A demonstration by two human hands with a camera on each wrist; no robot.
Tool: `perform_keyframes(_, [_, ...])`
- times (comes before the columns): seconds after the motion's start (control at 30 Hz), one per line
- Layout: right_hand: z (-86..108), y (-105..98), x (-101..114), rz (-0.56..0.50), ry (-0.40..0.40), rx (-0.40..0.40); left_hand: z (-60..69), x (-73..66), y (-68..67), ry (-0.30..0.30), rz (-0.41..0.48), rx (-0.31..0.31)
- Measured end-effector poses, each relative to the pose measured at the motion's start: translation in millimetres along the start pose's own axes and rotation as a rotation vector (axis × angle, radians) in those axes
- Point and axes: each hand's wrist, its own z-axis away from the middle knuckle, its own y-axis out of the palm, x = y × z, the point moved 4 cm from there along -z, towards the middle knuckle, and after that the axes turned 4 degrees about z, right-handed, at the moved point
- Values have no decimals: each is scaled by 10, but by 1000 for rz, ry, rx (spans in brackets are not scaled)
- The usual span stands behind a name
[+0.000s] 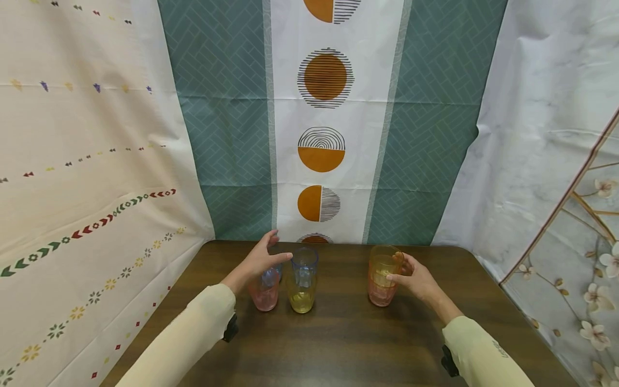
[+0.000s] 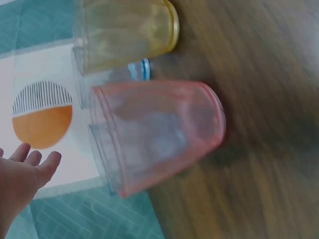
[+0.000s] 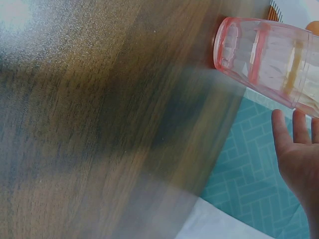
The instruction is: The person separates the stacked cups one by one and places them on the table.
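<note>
Wooden table [image 1: 333, 346] | left grip [image 1: 255, 262] spread beside pink cup [image 1: 264, 299] | right grip [image 1: 415, 280] holds nested cups [image 1: 381, 295], pink outermost

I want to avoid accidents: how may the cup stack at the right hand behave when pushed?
The cup stack may tip easily, being tall with a narrowed base. Its shiny walls might slip. Being nested, it could come apart.

The table [image 1: 338, 344] has a smooth wood look with a soft gloss, the pink tumbler [image 1: 264, 300], yellow tumbler [image 1: 302, 302] and stacked tumblers [image 1: 380, 294] toward its far edge seem shiny, see-through plastic or glass, and matt, creased cloth [image 1: 222, 134] hangs beyond.
</note>
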Motion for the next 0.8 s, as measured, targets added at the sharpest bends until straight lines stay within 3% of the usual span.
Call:
perform_keyframes(0.43, [7,1,11,-11,-12,21,-210,-364,415,53,4,75])
perform_keyframes(0.8, [16,-1,43,23,9,38,-294,-633,857,96,6,147])
